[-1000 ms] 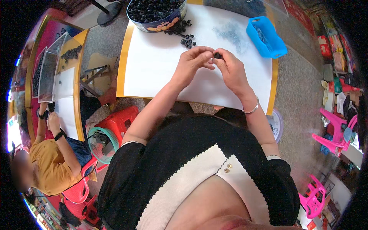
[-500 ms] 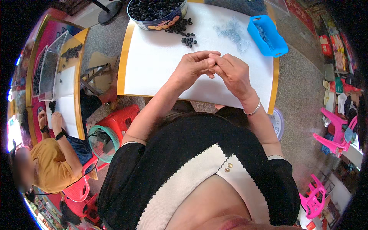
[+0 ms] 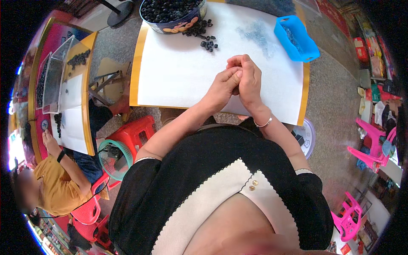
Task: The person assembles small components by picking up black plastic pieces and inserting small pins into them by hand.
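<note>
Over the white-covered table (image 3: 178, 80), my left hand (image 3: 222, 88) and my right hand (image 3: 250, 83) are pressed together, fingers curled against each other. Both are closed, and whatever lies between them is hidden by the fingers and palms. Beyond them, a loose pile of small black parts (image 3: 208, 44) spreads on the white sheet. It trails from an oval tub (image 3: 170, 29) heaped with similar black parts. A patch of tiny bluish-grey pieces (image 3: 259, 37) is scattered on the sheet ahead. To its right stands a bright blue tray (image 3: 306, 56) with more tiny pieces inside.
At the left, a co-worker in a mustard shirt (image 3: 59, 182) sits at another table (image 3: 87, 119) with black parts and a clear bin (image 3: 53, 91). A green basket (image 3: 114, 159) rests beside a red stool (image 3: 142, 127). Pink chairs (image 3: 369, 136) stand far right.
My hands have drawn closer together. My right hand has shifted left and turned more upright against my left. The co-worker's hand has moved back from the black parts.
</note>
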The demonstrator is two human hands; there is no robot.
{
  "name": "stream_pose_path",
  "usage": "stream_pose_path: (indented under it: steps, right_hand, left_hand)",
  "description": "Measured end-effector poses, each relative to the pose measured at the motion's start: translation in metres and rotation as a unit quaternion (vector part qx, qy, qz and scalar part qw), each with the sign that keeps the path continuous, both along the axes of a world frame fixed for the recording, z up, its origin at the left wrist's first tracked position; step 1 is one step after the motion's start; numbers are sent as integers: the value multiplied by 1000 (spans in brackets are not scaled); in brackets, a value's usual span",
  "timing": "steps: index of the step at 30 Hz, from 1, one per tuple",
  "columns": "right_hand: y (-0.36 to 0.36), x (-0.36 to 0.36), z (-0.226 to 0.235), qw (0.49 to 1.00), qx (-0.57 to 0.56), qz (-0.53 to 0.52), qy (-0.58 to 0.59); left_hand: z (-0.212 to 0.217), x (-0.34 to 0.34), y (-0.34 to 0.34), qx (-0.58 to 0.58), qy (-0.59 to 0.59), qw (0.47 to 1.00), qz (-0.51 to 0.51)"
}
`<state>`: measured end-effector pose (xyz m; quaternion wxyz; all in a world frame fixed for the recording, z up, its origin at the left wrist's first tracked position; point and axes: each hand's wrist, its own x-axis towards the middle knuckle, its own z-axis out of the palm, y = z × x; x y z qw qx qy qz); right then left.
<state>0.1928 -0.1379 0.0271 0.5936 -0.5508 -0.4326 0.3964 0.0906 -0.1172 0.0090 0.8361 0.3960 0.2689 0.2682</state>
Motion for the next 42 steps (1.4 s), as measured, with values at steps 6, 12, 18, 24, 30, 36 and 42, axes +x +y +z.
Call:
stream_pose_path:
  steps: [6, 12, 18, 24, 30, 36, 42]
  right_hand:
    - [2, -1, -3, 998, -16, -50, 27]
    - [-2, 19, 10, 983, -43, 80, 157]
    - [-4, 27, 13, 964, 71, 77, -243]
    - [19, 56, 28, 984, 53, -1, -168]
    - [119, 113, 92, 897, 186, -164, -366]
    - [199, 191, 75, 773, 136, -139, -604]
    - [150, 92, 48, 844, 209, -6, -494]
  left_hand:
    - [1, 5, -5, -12, 16, 998, 60]
    - [-12, -3, 16, -183, -197, 963, 15]
    - [-15, -4, 21, -192, -163, 968, 7]
    - [-9, -11, 32, -115, -112, 987, 15]
    - [-7, -26, 30, -31, -30, 997, 58]
    - [-12, -18, 35, -38, -49, 998, 22]
    - [-13, -19, 40, -51, -49, 997, 23]
